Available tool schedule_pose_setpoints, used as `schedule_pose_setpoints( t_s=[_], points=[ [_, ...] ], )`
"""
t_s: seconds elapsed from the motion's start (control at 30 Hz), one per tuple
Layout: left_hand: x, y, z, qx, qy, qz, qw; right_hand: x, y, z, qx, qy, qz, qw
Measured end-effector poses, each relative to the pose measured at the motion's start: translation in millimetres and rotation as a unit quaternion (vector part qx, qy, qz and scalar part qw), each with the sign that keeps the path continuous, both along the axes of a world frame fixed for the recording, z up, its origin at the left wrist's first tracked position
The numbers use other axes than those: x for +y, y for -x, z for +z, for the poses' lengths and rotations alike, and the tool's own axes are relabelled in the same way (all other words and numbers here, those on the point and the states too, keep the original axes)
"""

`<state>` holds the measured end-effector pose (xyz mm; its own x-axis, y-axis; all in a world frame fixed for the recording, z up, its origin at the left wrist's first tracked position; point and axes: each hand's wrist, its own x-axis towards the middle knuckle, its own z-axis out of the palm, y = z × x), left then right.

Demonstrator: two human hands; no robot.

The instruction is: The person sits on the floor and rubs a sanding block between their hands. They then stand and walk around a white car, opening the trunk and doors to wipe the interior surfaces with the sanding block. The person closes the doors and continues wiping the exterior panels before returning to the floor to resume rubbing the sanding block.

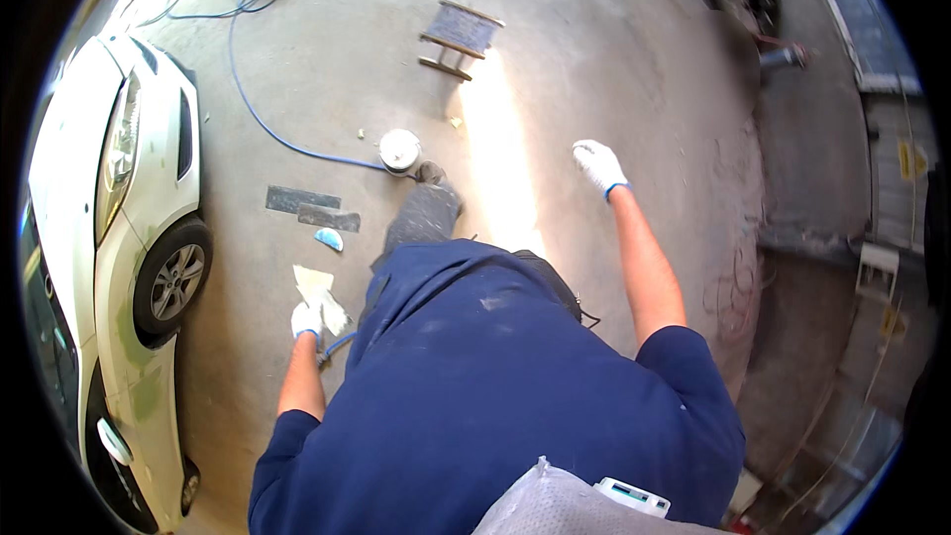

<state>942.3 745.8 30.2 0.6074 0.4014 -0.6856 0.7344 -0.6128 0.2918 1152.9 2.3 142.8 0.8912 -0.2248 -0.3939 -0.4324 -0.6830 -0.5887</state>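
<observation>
My left hand (305,320), in a white glove, is low beside the white car. Its fingers are closed on the near edge of a beige sheet (314,279), though the grip is small in view. A crumpled white piece (336,314) lies against that hand; whether it is held I cannot tell. Off to the right, my right hand (600,166), gloved in white with a blue cuff, hangs above the floor with its fingers curled and nothing visible in them. A half-round blue and white pad (329,239) and two dark strips (303,200) lie beyond my left hand.
The white car (149,188), with greenish patches on its side, stands at the left. A round white-filled tub (400,151) sits near my foot, with a blue hose (260,119) running past it. Farther off is a low stool (464,28). Dark clutter lines the right wall.
</observation>
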Motion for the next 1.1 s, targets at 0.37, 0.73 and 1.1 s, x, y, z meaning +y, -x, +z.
schedule_pose_setpoints(
  t_s=[0.37,0.73,1.1],
  points=[
    [-46,-149,56,-0.188,0.139,0.35,0.907,365,-370,3,0.011,-0.021,0.501,0.865],
    [-199,-169,86,-0.076,0.089,0.858,0.5,647,-417,-60,0.421,-0.012,0.771,0.477],
    [-273,-399,-26,-0.036,0.206,0.902,0.378,739,-510,-183,0.447,0.125,0.725,0.508]
  ],
)
